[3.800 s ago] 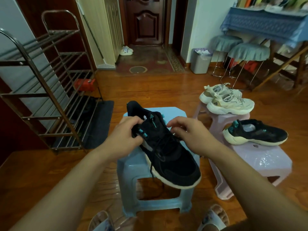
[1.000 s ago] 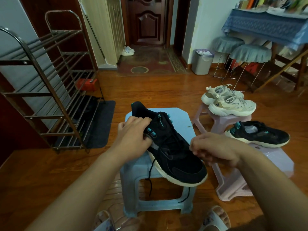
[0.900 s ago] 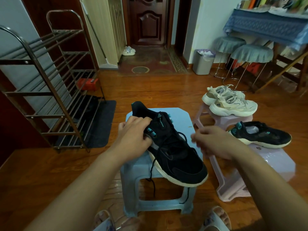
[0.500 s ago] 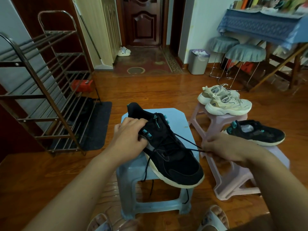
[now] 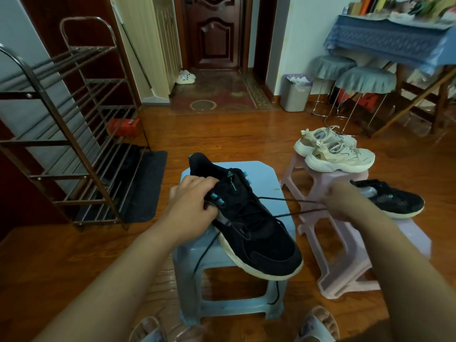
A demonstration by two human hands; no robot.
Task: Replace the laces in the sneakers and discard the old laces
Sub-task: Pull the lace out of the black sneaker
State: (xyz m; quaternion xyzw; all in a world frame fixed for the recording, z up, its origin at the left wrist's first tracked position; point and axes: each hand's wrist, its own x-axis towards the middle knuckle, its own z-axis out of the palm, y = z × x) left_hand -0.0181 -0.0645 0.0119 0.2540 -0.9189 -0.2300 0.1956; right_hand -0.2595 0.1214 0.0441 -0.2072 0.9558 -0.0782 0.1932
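A black sneaker (image 5: pixel 249 223) is lying on a light blue stool (image 5: pixel 265 178) near the middle of the view, heel toward 11 o'clock and toe toward 5 o'clock, its toe jutting past the stool's near edge. The left hand (image 5: pixel 195 206) is curling its fingers over the sneaker's collar and upper eyelets, gripping it in place. The right hand (image 5: pixel 345 203), out toward 3 o'clock from the sneaker, is pinching a black lace (image 5: pixel 291 206) that is stretching taut in two strands from the eyelets across to it; the hand is blurred, so the exact finger hold cannot be told. Loose lace ends are hanging down past the stool's front at 6 o'clock.

At 2 o'clock, a pink stool (image 5: pixel 318 178) is carrying a pair of cream sneakers (image 5: pixel 338 156). A second black sneaker (image 5: pixel 394 201) is lying on another pink stool (image 5: pixel 414 233) at 3 o'clock, partly behind the right forearm. A metal shoe rack (image 5: pixel 74 134) is standing at 9 o'clock on the wooden floor, and a grey bin (image 5: pixel 294 97) is sitting by the wall at 1 o'clock.
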